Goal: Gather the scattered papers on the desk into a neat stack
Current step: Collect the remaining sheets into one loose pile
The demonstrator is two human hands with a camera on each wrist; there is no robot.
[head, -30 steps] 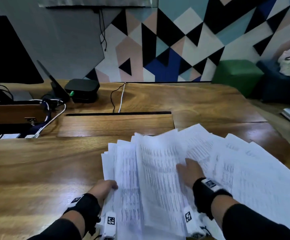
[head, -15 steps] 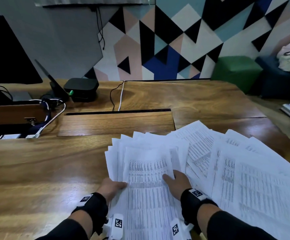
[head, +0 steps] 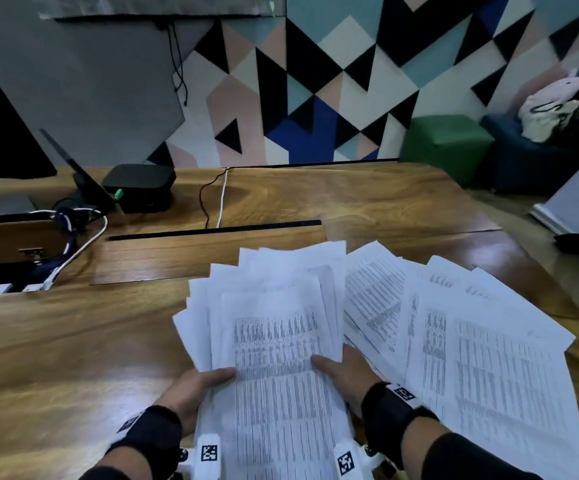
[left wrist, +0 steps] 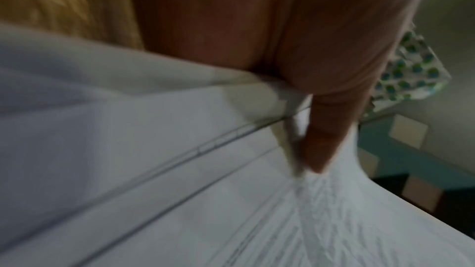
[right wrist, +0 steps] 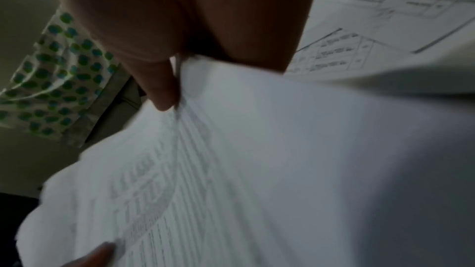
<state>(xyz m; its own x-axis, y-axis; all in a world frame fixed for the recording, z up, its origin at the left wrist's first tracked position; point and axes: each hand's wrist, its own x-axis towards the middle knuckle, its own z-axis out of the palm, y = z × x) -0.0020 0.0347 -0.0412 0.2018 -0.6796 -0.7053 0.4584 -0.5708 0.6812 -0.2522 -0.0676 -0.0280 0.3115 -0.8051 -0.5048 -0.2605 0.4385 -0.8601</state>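
A loose bundle of printed white sheets (head: 274,341) rises off the wooden desk (head: 73,341) near its front edge, its far ends fanned out. My left hand (head: 198,386) grips the bundle's left edge, thumb on top. My right hand (head: 340,372) grips the right edge the same way. Close up, the left thumb (left wrist: 326,139) presses on the paper stack (left wrist: 180,170), and the right thumb (right wrist: 159,88) lies on the top sheet (right wrist: 257,170). More printed sheets (head: 471,341) lie spread flat on the desk to the right.
A black box (head: 139,187), cables (head: 219,195) and a dark monitor (head: 4,133) stand at the desk's back left. A cable slot (head: 212,230) crosses the middle. Beyond the desk's right end sit a green cube seat (head: 447,143) and a dark seat (head: 537,161) holding a bag.
The fanned sheets on the left have been drawn together into a tighter bundle. My right hand slid left from the spread sheets to the bundle's right edge and now holds it.
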